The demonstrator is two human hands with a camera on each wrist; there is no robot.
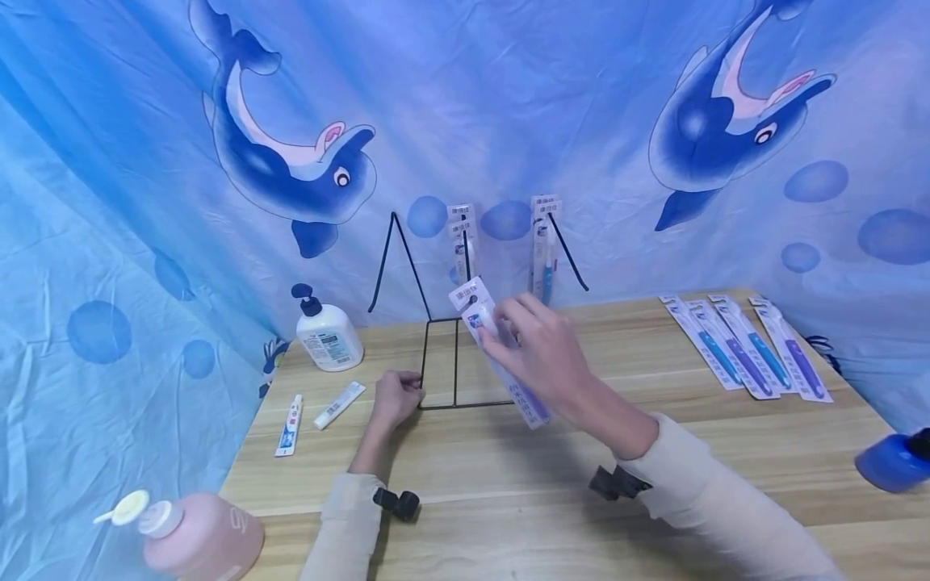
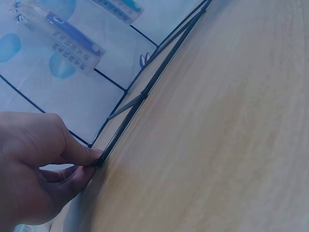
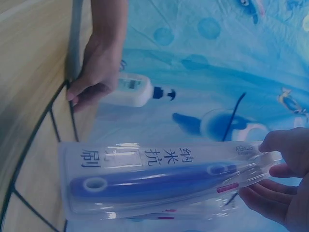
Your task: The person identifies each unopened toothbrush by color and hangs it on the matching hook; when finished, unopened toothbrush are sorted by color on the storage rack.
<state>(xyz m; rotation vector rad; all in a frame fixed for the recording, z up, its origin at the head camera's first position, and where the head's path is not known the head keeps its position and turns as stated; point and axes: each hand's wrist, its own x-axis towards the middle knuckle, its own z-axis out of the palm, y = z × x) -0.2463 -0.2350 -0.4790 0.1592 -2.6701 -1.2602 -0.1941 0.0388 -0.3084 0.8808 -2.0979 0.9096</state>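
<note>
My right hand [image 1: 546,351] pinches a packaged toothbrush [image 3: 154,181] near its top end. The toothbrush has a purple handle inside a clear and white pack, tilted in front of a black wire rack [image 1: 456,363]. With thumb and fingers, my left hand [image 1: 397,398] pinches the front left corner of the rack's base, as the left wrist view shows close up. More packaged toothbrushes [image 1: 544,252] hang on the rack's right hook, and others [image 1: 462,242] on its middle hook. The left hook of the rack carries nothing.
Several packaged toothbrushes [image 1: 748,347] lie side by side at the table's right. A white pump bottle [image 1: 330,339] stands back left, near two small tubes [image 1: 289,426]. A pink pump bottle [image 1: 207,537] is front left; a blue bottle [image 1: 892,464] sits at the right edge.
</note>
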